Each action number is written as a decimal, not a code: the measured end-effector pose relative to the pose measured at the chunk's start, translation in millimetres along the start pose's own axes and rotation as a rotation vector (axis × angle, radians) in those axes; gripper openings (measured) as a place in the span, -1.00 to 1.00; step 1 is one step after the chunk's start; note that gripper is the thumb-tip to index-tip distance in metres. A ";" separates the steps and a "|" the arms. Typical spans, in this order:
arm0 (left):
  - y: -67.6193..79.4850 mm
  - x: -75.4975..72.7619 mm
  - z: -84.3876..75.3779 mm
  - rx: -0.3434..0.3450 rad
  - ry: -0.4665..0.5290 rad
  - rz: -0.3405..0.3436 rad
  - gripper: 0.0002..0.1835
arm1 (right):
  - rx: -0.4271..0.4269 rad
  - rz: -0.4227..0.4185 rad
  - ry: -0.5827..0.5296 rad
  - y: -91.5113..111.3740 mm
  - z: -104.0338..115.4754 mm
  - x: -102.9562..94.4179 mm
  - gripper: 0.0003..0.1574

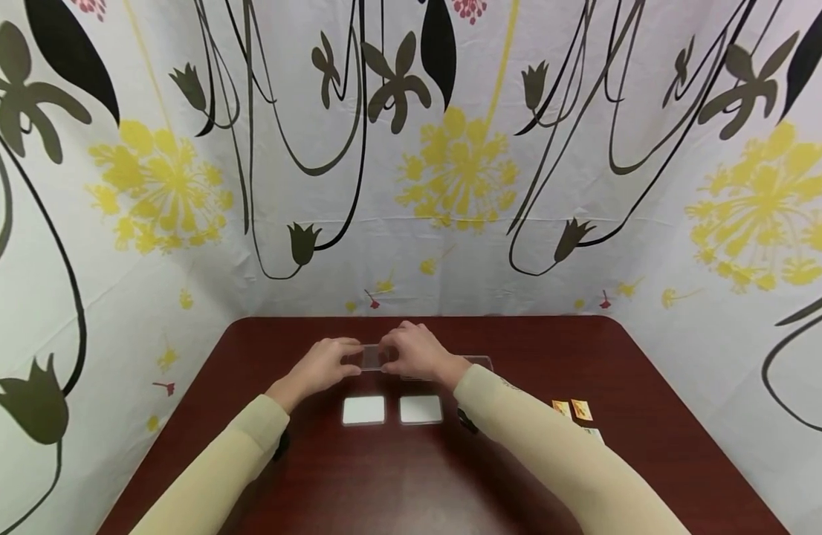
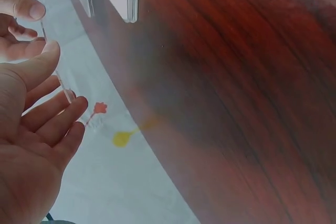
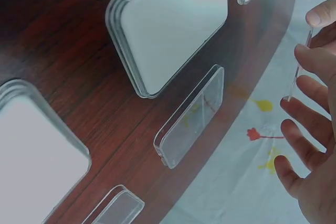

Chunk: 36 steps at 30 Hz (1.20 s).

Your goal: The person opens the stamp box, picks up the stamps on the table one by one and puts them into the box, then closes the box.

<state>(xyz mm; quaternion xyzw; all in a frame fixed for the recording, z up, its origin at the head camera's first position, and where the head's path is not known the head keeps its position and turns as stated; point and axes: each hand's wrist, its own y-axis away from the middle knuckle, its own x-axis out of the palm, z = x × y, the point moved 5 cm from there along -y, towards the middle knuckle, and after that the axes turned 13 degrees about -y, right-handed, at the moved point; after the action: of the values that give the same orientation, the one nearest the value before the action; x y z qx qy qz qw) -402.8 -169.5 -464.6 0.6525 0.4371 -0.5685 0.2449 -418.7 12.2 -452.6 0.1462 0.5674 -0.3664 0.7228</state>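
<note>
Between both hands, a thin clear plastic rectangle (image 1: 372, 357) is held over the table's far part. My left hand (image 1: 322, 364) pinches its left end with thumb and fingers. At the other end, my right hand (image 1: 416, 352) pinches it the same way. From the left wrist view the clear rectangle (image 2: 63, 85) appears edge-on, with the left hand (image 2: 37, 129) at its near end. The right wrist view also shows it edge-on beside the right hand (image 3: 315, 116). Whether it is a lid or a flat sheet, I cannot tell.
Two white-topped, clear-edged rectangular blocks (image 1: 363, 410) (image 1: 421, 409) lie nearer on the dark red table (image 1: 357, 483). Clear plastic cases (image 3: 191, 121) (image 3: 122, 209) lie beyond them. Small orange packets (image 1: 581, 410) sit right, partly behind the right sleeve (image 1: 538, 438). Patterned fabric (image 1: 397, 282) surrounds the table.
</note>
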 end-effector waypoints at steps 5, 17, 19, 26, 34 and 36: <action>-5.9 5.3 8.8 -0.048 0.020 0.028 -0.52 | 0.063 0.034 0.010 -9.3 -5.6 6.2 -0.66; -13.5 25.1 17.4 -0.084 -0.022 0.120 -0.54 | 0.143 0.095 -0.068 -12.6 -14.1 25.0 -0.69; -14.6 30.0 17.1 -0.066 -0.049 0.133 -0.55 | 0.153 0.107 -0.068 -11.4 -14.9 28.9 -0.70; -16.4 43.0 16.7 -0.044 -0.091 0.153 -0.57 | 0.179 0.128 -0.032 -8.6 -17.9 41.6 -0.70; -13.9 44.2 16.2 -0.048 -0.093 0.146 -0.55 | 0.207 0.129 0.015 -7.9 -16.9 44.4 -0.61; -13.2 45.3 17.1 -0.053 -0.095 0.147 -0.55 | 0.211 0.130 0.019 -7.3 -16.2 45.1 -0.57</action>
<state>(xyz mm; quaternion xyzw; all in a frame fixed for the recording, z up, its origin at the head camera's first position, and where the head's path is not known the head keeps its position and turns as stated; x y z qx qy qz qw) -424.3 -163.7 -509.6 0.6483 0.3908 -0.5677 0.3236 -431.3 1.0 -498.0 0.2613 0.5219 -0.3752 0.7201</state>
